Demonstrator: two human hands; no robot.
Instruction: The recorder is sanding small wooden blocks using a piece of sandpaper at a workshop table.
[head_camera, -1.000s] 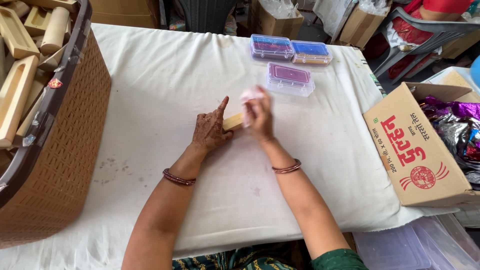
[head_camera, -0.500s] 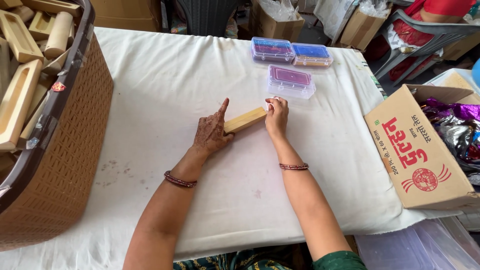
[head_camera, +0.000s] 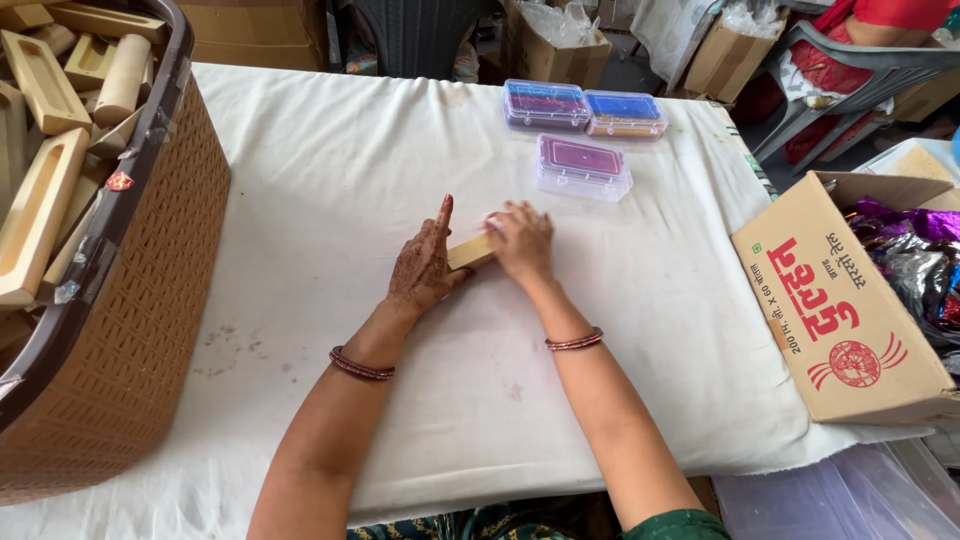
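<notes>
Wooden block (head_camera: 468, 252) gripped btwn L hand (head_camera: 425, 265) & R hand (head_camera: 522, 243) (on tablecloth (head_camera: 330, 180))

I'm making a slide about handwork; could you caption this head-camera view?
Both hands, left and right, hold a small wooden block on a white-covered table, beside a brown basket of wooden pieces.

A small, pale wooden block (head_camera: 470, 252), long and rectangular with squared edges, lies flat on the white cloth near the middle of the table, tilted a little so that its right end points away from the person. Only its middle stretch shows, a plain light-tan face with no visible markings. Its left end is covered by the left hand (head_camera: 425, 265) and its right end by the right hand (head_camera: 522, 240).
</notes>
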